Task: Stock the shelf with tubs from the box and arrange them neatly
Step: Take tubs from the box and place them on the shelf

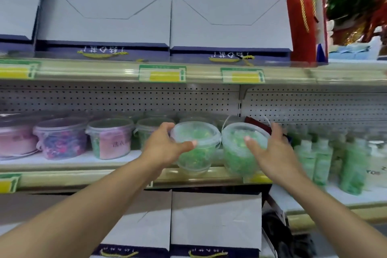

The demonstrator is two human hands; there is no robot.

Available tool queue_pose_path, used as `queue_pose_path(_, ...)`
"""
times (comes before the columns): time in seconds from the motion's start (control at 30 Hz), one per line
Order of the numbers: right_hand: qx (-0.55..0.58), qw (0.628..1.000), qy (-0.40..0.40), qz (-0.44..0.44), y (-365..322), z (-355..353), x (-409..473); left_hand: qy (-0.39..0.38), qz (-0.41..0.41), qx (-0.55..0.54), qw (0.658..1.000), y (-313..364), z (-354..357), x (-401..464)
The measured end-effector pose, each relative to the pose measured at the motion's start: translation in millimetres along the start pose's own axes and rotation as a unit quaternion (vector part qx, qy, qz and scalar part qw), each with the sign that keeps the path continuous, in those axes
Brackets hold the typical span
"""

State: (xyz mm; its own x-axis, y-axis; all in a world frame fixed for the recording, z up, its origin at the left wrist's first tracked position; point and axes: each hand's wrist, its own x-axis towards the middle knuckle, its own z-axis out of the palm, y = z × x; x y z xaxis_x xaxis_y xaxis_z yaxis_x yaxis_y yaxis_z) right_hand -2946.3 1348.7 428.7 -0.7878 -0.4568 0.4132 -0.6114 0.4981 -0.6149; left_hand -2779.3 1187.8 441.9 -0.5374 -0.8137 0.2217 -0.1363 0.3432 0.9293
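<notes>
Gripping one green tub (pixel 195 146) in my left hand (pixel 165 148), my right hand (pixel 272 153) clasped another tub (pixel 238 151) (tilted) over the shelf (pixel 62 162) edge.

Two clear tubs (pixel 195 146) filled with green sit right of a pink-labelled tub (pixel 110 138) and a purple-and-pink speckled tub (pixel 60 138), beneath white-and-navy boxes (pixel 104 21) and green-yellow price tags (pixel 162 73).

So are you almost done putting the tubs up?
Partway. A row of tubs already sits on the shelf. The left hand holds a green tub and the right hand holds a tilted green tub at the shelf edge. Both need setting straight. The box isn't visible.
</notes>
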Motion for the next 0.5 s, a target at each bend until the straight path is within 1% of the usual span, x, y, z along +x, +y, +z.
queue_pose_path(0.07,-0.042,0.997,-0.007,-0.059,0,5,-4,0.015,0.035,0.092,0.995,-2,-1,0)
queue_pose_path(0.13,-0.015,0.997,0.001,-0.075,2,8,-2,0.031,0.076,0.185,0.979,-3,2,0)
queue_pose_path(0.2,0.028,0.997,0.012,-0.075,3,8,6,0.04,0.105,0.222,0.969,-2,9,0)
queue_pose_path(0.27,0.067,0.995,0.023,-0.067,1,7,18,0.041,0.104,0.225,0.968,-2,16,3)
queue_pose_path(0.37,0.119,0.992,0.05,-0.014,-4,4,42,0.045,0.092,0.232,0.967,-1,20,10)
queue_pose_path(0.5,0.163,0.979,0.089,0.086,-7,11,79,0.035,0.097,0.256,0.961,-3,19,10)
